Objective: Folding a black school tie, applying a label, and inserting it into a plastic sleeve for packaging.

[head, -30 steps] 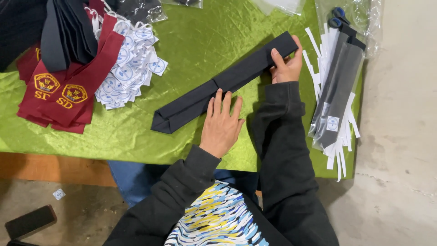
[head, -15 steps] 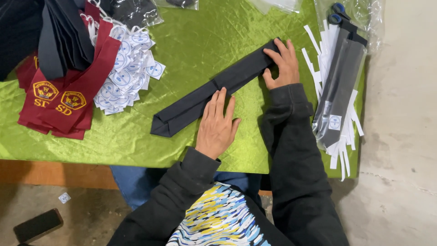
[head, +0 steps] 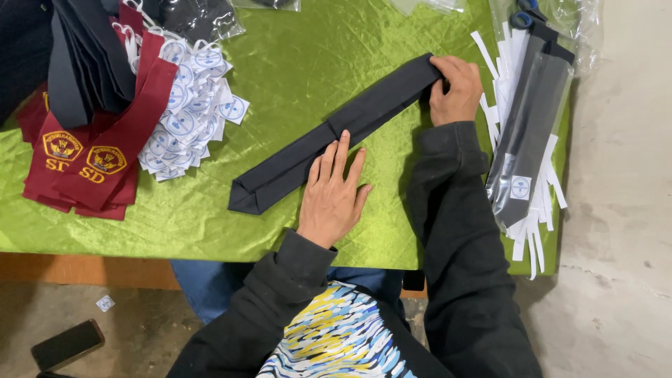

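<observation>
My black tie (head: 336, 136) is long and flat, folded into a neat strip. It lies slanted on the shiny green surface (head: 294, 56). Its pointy end aims at 8 o'clock and its other end at 2 o'clock. My left fingers (head: 334, 164) press flat on its middle. My right fingers (head: 448, 70) pinch its top end.

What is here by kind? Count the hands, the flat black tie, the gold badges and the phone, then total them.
Hands: 2 (left hand, right hand)
Black tie: 1
Gold badges: 2
Phone: 1
Total: 6
</observation>
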